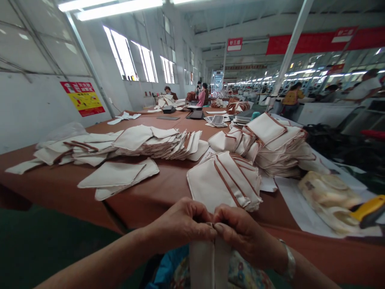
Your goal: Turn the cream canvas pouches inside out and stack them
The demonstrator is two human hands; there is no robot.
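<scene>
Stretching far back under tube lights [120, 9], a white-walled hall [30, 104] surrounds a long table [176, 180] covered in brown, its near edge running across just beyond the person's hands. Along the left, a long row of cream pieces [135, 138] lies stacked and fanned; at the right, a tall pile [279, 148] rises beside white paper [296, 204]. A fanned stack [216, 180] with brown edging sits close to the near edge, and brown tabletop shows between it and two overlapping loose pieces [114, 174] at left.

Below the table edge, the held cream piece [201, 261] hangs before patterned clothing [249, 277], a seam line running down its middle. The left hand [180, 220] and right hand [249, 237] meet at its top, fingers curled in, thumbs and forefingers pinching either side of the seam. A pale container [327, 188] and yellow-handled tool [368, 206] lie at far right. A bracelet [289, 261] circles the right wrist.
</scene>
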